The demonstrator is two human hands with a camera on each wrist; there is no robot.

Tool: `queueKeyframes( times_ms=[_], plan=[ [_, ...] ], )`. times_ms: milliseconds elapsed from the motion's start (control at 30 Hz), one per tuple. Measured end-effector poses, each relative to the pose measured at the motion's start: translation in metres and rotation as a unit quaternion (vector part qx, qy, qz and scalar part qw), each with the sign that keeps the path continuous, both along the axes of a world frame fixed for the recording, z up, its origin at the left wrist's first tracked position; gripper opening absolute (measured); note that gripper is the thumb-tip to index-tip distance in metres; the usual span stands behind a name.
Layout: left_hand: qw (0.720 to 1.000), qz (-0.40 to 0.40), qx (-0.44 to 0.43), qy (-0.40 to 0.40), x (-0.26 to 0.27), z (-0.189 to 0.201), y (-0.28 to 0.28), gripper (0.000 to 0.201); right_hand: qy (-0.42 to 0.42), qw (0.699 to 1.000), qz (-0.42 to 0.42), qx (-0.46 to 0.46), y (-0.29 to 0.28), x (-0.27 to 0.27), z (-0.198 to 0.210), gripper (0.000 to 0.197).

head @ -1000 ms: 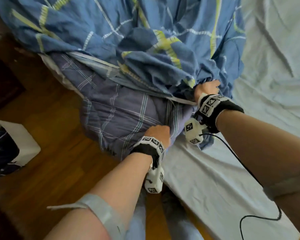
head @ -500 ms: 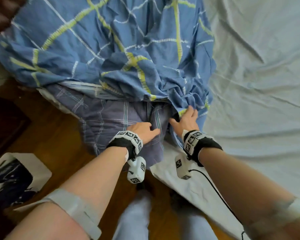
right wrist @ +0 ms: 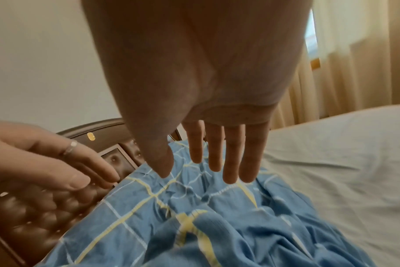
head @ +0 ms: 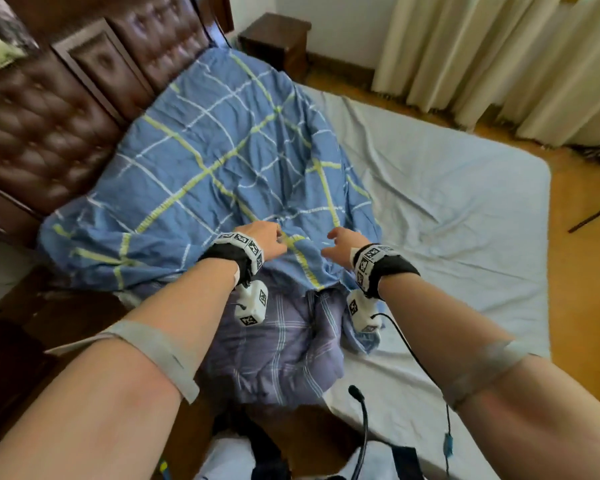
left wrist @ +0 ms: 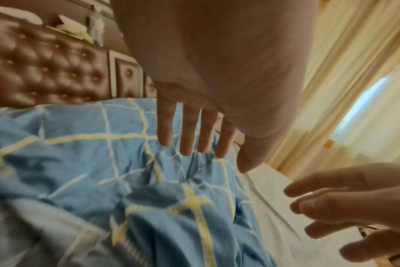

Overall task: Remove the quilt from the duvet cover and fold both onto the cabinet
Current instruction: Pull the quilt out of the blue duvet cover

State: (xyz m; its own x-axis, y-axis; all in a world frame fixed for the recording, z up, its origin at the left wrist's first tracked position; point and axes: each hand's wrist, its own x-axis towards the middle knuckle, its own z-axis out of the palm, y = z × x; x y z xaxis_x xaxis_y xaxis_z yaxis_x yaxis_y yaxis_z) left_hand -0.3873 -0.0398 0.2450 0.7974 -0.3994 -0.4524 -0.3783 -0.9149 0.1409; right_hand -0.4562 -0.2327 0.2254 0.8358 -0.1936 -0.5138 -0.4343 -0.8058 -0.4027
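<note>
The blue duvet cover with yellow and white checks lies crumpled along the left side of the bed, up to the headboard. A purple-grey plaid quilt sticks out of its near opening and hangs over the bed's edge. My left hand and right hand hover side by side just above the cover near the opening. Both wrist views show straight, spread fingers holding nothing, a little above the cover.
A pale blue sheet covers the right half of the mattress. A brown tufted headboard stands at the left, a dark bedside cabinet at the far corner, cream curtains beyond. Wooden floor surrounds the bed.
Both hands let go of the quilt and cover edge and moved forward over the cover, fingers now straight. My view lifted, showing the whole bed.
</note>
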Motion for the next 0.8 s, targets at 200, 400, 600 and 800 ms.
queueKeyframes(
  times_ms=[200,400,600,800],
  plan=[
    [0.995,-0.1,-0.018,0.003,0.04,0.055,0.069,0.048,-0.025,0.999,-0.045,-0.004,0.071,0.007,0.053,0.056],
    [0.99,-0.134,-0.039,-0.01,0.047,0.081,0.097,0.051,-0.04,0.994,-0.097,-0.016,0.094,-0.024,0.072,0.051],
    [0.986,-0.165,-0.04,0.002,0.007,0.073,0.091,0.045,-0.046,0.986,-0.159,-0.017,0.082,-0.081,0.063,0.05],
    [0.979,-0.205,0.005,0.021,-0.013,0.052,0.075,0.038,-0.025,0.974,-0.224,0.027,0.088,-0.149,0.029,0.034]
  ],
)
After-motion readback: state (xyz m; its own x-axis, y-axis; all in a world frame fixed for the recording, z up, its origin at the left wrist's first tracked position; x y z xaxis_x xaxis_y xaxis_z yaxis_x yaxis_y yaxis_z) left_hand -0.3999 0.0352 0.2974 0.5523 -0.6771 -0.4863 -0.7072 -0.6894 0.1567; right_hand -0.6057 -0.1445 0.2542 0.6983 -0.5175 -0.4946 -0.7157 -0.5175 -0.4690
